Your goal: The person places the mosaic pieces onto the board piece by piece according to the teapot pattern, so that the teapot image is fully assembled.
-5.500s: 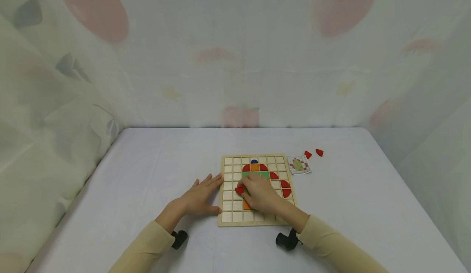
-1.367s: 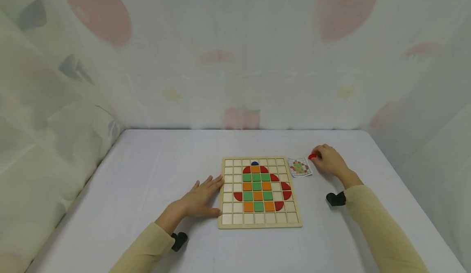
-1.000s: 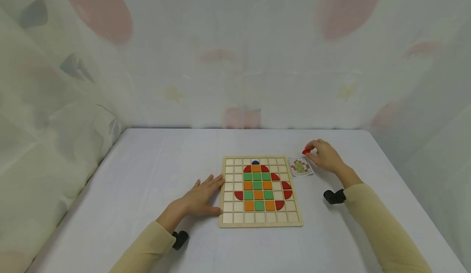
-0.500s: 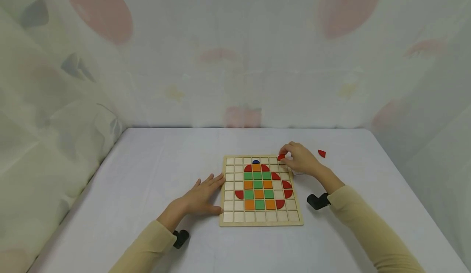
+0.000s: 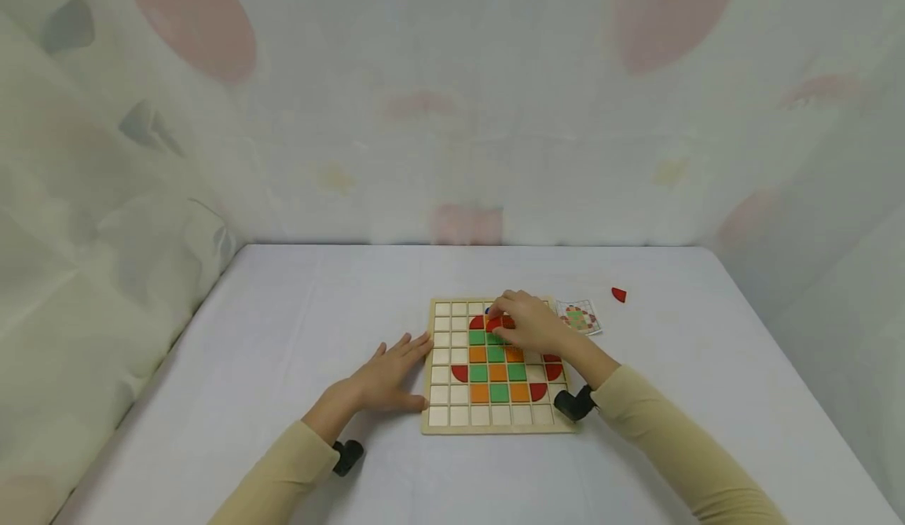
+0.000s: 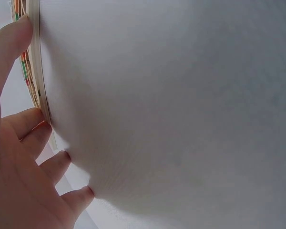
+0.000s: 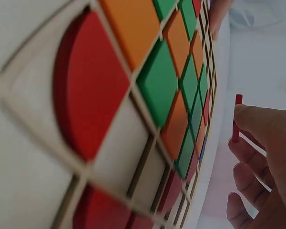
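Note:
A wooden grid board (image 5: 459, 416) lies on the table, its cells partly filled with green and orange squares and red quarter-circle tiles. At its left edge my left hand (image 5: 385, 378) rests with fingers spread, thumb and fingertips touching the frame (image 6: 35, 67). My right hand (image 5: 532, 324) is over the upper part of the board. Between thumb and finger it pinches a red quarter-circle tile (image 7: 237, 119), held above the surface in the right wrist view. That hand hides part of the upper right cells and most of the blue piece (image 5: 488, 310) in the top row.
One loose red quarter-circle tile (image 5: 618, 295) lies on the table (image 5: 679, 336) at the back right. A small pattern card (image 5: 581, 317) lies against the board's upper right side, its picture in similar colours. Fabric walls stand behind and at both sides.
My right hand first left a red tile in the left part of the board. It then picked another from beside the card and carried it left over the board. My left hand stayed put.

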`<act>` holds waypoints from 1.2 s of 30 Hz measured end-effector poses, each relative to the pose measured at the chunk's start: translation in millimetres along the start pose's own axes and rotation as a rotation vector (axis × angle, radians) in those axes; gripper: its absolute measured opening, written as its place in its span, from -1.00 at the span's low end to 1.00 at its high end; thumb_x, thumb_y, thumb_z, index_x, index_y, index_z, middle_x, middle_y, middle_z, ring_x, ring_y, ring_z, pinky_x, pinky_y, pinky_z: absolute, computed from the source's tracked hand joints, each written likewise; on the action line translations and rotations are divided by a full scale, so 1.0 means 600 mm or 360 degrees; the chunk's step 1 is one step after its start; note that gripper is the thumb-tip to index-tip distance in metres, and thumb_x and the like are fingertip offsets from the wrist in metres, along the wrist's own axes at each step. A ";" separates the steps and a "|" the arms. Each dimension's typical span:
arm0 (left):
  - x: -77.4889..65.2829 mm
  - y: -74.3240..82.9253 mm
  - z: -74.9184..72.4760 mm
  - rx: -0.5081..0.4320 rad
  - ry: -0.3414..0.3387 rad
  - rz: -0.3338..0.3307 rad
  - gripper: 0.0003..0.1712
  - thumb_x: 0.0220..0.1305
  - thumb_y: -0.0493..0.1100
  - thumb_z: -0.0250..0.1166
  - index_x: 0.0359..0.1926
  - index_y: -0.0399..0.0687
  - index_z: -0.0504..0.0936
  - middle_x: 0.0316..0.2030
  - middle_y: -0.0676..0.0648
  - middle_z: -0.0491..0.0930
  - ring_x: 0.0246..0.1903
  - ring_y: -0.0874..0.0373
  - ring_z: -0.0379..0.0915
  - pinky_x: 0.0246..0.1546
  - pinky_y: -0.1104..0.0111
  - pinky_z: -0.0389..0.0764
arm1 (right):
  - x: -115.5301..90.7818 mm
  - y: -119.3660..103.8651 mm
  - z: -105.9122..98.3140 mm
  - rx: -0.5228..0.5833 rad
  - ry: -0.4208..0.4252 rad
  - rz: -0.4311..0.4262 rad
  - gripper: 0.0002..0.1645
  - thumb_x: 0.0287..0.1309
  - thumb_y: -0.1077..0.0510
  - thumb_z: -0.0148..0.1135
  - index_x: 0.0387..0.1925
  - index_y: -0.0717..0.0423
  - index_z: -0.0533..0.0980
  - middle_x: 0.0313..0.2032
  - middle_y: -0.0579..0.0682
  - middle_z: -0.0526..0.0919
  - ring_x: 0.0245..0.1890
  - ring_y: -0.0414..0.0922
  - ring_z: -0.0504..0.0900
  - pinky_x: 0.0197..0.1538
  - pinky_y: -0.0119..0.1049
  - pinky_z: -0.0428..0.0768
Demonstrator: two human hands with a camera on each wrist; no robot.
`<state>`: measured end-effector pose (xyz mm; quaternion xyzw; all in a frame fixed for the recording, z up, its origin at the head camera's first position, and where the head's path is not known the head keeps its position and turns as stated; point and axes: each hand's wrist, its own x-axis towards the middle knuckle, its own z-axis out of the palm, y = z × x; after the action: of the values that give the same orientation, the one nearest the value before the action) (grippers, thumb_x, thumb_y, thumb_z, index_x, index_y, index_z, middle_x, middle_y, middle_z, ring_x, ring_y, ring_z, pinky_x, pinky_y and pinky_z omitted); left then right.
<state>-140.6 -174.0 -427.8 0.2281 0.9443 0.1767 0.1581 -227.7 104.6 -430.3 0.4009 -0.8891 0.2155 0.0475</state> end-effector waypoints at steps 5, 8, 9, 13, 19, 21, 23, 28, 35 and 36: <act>-0.001 0.003 -0.003 -0.0013 0.0006 0.0006 0.03 -0.01 0.11 0.38 0.40 -0.09 0.08 0.42 -0.04 -0.03 0.39 -0.16 -0.18 0.23 -0.25 -0.09 | 0.015 -0.031 0.012 0.0015 -0.0055 -0.0015 -0.78 0.07 0.07 0.28 -0.22 0.03 0.56 -0.27 -0.11 0.56 -0.28 -0.16 0.48 -0.18 -0.28 0.50; 0.000 0.003 -0.002 -0.0020 0.0005 0.0005 0.02 0.00 0.11 0.37 0.40 -0.08 0.08 0.42 -0.03 -0.03 0.39 -0.16 -0.18 0.24 -0.24 -0.10 | 0.024 -0.048 0.019 0.0000 -0.0075 -0.0021 -0.78 0.06 0.05 0.28 -0.22 -0.01 0.55 -0.28 -0.14 0.55 -0.28 -0.19 0.48 -0.16 -0.28 0.50; 0.000 0.003 -0.002 -0.0022 0.0004 0.0003 0.02 0.00 0.11 0.37 0.40 -0.07 0.08 0.42 -0.03 -0.03 0.39 -0.15 -0.19 0.24 -0.24 -0.10 | 0.026 -0.053 0.021 0.0000 -0.0086 -0.0018 -0.78 0.06 0.05 0.28 -0.23 -0.02 0.55 -0.29 -0.15 0.54 -0.28 -0.20 0.47 -0.16 -0.28 0.49; 0.001 0.002 -0.002 -0.0022 -0.0001 0.0008 0.02 0.00 0.11 0.37 0.40 -0.07 0.08 0.42 -0.02 -0.03 0.39 -0.15 -0.19 0.25 -0.23 -0.11 | 0.034 -0.072 0.028 0.0012 -0.0144 0.0012 -0.78 0.06 0.03 0.27 -0.21 -0.05 0.55 -0.28 -0.18 0.53 -0.27 -0.22 0.46 -0.15 -0.28 0.48; 0.001 0.001 0.000 -0.0003 0.0002 0.0016 0.03 -0.01 0.12 0.37 0.40 -0.06 0.07 0.42 -0.02 -0.04 0.39 -0.15 -0.19 0.24 -0.24 -0.09 | 0.041 -0.094 0.038 0.0060 -0.0182 0.0024 -0.73 0.04 -0.01 0.30 -0.20 -0.04 0.56 -0.27 -0.15 0.54 -0.26 -0.21 0.46 -0.14 -0.29 0.47; 0.001 0.001 0.001 0.0001 0.0004 0.0020 0.03 -0.01 0.13 0.37 0.41 -0.05 0.07 0.42 -0.02 -0.04 0.39 -0.14 -0.19 0.24 -0.24 -0.09 | 0.043 -0.097 0.042 0.0059 -0.0179 0.0018 -0.73 0.03 -0.01 0.31 -0.21 -0.03 0.56 -0.27 -0.14 0.55 -0.26 -0.22 0.46 -0.14 -0.32 0.48; 0.001 0.001 0.001 0.0000 0.0009 0.0025 0.03 0.00 0.12 0.37 0.40 -0.05 0.07 0.42 -0.02 -0.04 0.39 -0.15 -0.19 0.23 -0.25 -0.08 | 0.045 -0.099 0.048 0.0042 -0.0185 0.0017 -0.74 0.05 -0.02 0.29 -0.21 -0.03 0.56 -0.26 -0.14 0.56 -0.26 -0.22 0.46 -0.13 -0.32 0.47; 0.002 0.000 0.000 0.0003 0.0009 0.0034 0.02 0.00 0.13 0.36 0.40 -0.06 0.07 0.42 -0.03 -0.04 0.39 -0.16 -0.19 0.22 -0.26 -0.07 | 0.049 -0.102 0.063 -0.0035 -0.0194 0.0016 -0.74 0.08 -0.08 0.25 -0.22 -0.07 0.56 -0.28 -0.15 0.56 -0.28 -0.24 0.45 -0.16 -0.31 0.45; 0.002 0.000 0.000 0.0007 0.0010 0.0039 0.03 0.00 0.14 0.36 0.40 -0.08 0.07 0.42 -0.05 -0.03 0.39 -0.17 -0.19 0.21 -0.27 -0.07 | 0.051 -0.106 0.071 -0.0115 -0.0155 0.0009 -0.73 0.05 -0.09 0.27 -0.25 -0.07 0.56 -0.30 -0.16 0.55 -0.28 -0.21 0.46 -0.25 -0.35 0.44; 0.002 0.000 0.001 0.0003 0.0009 0.0039 0.03 0.00 0.14 0.36 0.40 -0.08 0.06 0.42 -0.05 -0.04 0.39 -0.17 -0.19 0.21 -0.27 -0.07 | 0.051 -0.107 0.071 -0.0123 -0.0154 0.0007 -0.74 0.05 -0.09 0.27 -0.25 -0.07 0.56 -0.31 -0.16 0.55 -0.28 -0.20 0.47 -0.25 -0.35 0.44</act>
<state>-141.3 -173.5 -428.4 0.2394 0.9420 0.1784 0.1531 -197.5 28.1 -439.0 0.4068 -0.8989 0.1616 0.0193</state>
